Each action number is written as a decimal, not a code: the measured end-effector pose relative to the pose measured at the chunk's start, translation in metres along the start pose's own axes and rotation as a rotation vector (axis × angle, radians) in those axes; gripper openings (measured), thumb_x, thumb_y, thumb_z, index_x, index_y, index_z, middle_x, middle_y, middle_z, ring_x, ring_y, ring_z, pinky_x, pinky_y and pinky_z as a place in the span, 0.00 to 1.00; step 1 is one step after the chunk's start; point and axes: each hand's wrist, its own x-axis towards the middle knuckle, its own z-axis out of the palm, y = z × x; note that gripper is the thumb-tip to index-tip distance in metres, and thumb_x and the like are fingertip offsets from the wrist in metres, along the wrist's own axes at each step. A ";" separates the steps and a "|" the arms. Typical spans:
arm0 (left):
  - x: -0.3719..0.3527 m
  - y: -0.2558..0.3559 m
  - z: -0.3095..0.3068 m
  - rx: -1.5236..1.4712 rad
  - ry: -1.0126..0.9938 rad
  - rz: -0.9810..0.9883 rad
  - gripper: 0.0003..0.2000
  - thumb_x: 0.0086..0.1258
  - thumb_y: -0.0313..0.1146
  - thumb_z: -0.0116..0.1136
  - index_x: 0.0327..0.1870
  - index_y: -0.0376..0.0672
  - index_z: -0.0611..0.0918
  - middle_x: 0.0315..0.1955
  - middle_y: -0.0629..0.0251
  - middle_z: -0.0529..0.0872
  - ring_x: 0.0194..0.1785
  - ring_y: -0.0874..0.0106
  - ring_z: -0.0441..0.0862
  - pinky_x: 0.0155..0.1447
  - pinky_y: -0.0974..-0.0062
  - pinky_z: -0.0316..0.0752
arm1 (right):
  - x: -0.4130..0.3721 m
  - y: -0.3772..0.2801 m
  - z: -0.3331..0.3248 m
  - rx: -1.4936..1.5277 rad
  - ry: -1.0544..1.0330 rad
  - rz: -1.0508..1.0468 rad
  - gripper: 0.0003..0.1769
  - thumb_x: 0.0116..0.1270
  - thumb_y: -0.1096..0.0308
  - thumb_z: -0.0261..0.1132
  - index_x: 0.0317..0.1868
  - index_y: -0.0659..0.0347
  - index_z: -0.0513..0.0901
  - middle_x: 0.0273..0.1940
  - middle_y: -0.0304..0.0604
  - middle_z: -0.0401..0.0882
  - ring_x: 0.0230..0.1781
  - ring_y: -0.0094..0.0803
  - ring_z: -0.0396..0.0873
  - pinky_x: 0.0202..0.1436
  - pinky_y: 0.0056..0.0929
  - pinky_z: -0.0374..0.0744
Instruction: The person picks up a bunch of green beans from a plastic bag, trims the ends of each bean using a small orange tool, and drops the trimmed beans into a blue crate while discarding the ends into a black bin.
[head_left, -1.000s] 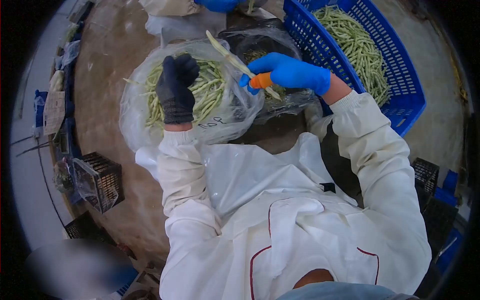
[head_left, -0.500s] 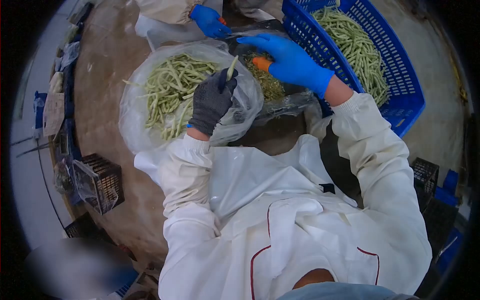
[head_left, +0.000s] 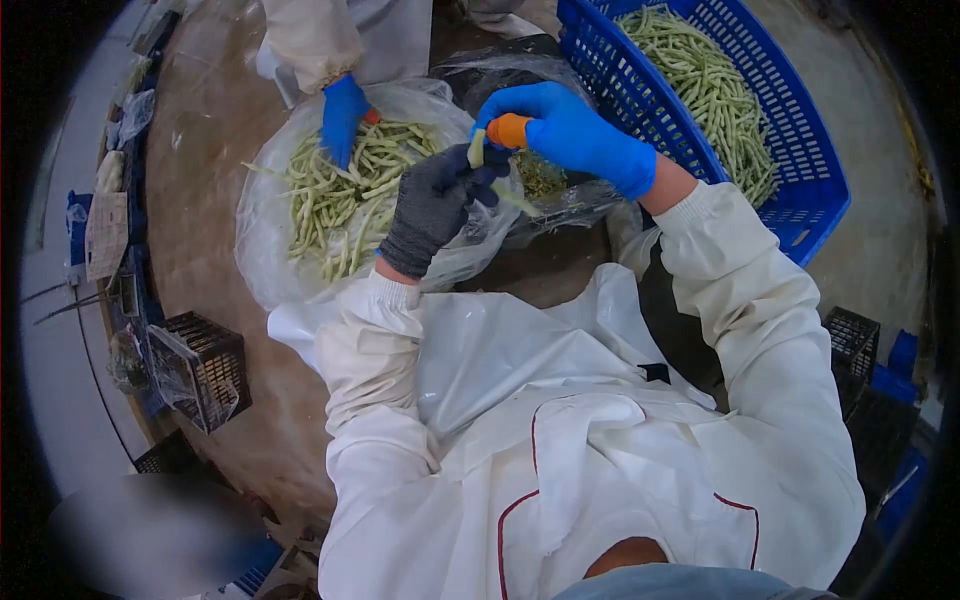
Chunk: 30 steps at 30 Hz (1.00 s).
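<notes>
- Presently the left hand (head_left: pixel 432 208), in a dark grey knitted glove, is closed round a pale green bean pod (head_left: pixel 477 148). The fingers are curled tight and hide the pod's lower part.
- The right hand (head_left: pixel 575 132), in a blue rubber glove, is shut round a short orange-handled tool (head_left: pixel 510 130). Its blade cannot be made out.
- Location: the pod is held clear of the brown table (head_left: pixel 210 150), above the near rim of the clear plastic bag of green beans (head_left: pixel 265 250) and just beside the tool.
- Risk, as judged: the tool sits close to the left fingertips, so a slip could cut the glove. A loosened grip could drop the pod past the bag's rim.
- A co-worker's blue-gloved hand (head_left: pixel 343 115) reaches into the same bag, so the hands could collide.
- Orientation: the pod's long axis is near upright in view, and its free end points toward the table's far edge.
</notes>
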 end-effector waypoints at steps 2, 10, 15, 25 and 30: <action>0.003 -0.002 0.000 -0.152 0.111 0.048 0.13 0.68 0.28 0.58 0.51 0.33 0.82 0.35 0.62 0.87 0.33 0.77 0.84 0.39 0.79 0.76 | 0.006 0.000 -0.002 0.156 -0.084 0.127 0.10 0.60 0.70 0.57 0.37 0.63 0.84 0.37 0.51 0.85 0.35 0.53 0.80 0.42 0.39 0.78; -0.001 0.001 -0.086 -0.088 0.627 0.237 0.12 0.72 0.29 0.52 0.52 0.35 0.81 0.38 0.64 0.87 0.32 0.76 0.84 0.39 0.80 0.77 | -0.012 0.071 -0.037 -1.079 -0.288 0.410 0.08 0.57 0.69 0.60 0.33 0.59 0.85 0.38 0.54 0.84 0.41 0.50 0.83 0.46 0.47 0.79; -0.008 0.011 -0.082 0.801 0.414 0.380 0.10 0.71 0.30 0.55 0.47 0.35 0.82 0.38 0.61 0.87 0.31 0.77 0.83 0.38 0.81 0.77 | -0.009 0.074 -0.040 -1.057 -0.175 0.336 0.17 0.57 0.70 0.59 0.47 0.53 0.85 0.43 0.51 0.84 0.45 0.48 0.82 0.49 0.44 0.79; 0.007 -0.001 -0.012 -0.431 0.124 -0.091 0.15 0.63 0.20 0.56 0.52 0.30 0.77 0.44 0.54 0.84 0.47 0.68 0.84 0.53 0.71 0.81 | 0.011 0.013 -0.001 -0.179 0.031 -0.040 0.15 0.63 0.69 0.63 0.50 0.54 0.84 0.45 0.48 0.84 0.43 0.40 0.83 0.50 0.31 0.79; 0.009 -0.004 -0.006 -0.387 0.125 -0.165 0.13 0.62 0.19 0.54 0.49 0.30 0.78 0.41 0.55 0.85 0.43 0.68 0.85 0.51 0.72 0.80 | 0.008 0.001 0.008 -0.283 0.017 -0.114 0.14 0.62 0.66 0.66 0.48 0.55 0.85 0.42 0.48 0.83 0.41 0.43 0.82 0.47 0.34 0.79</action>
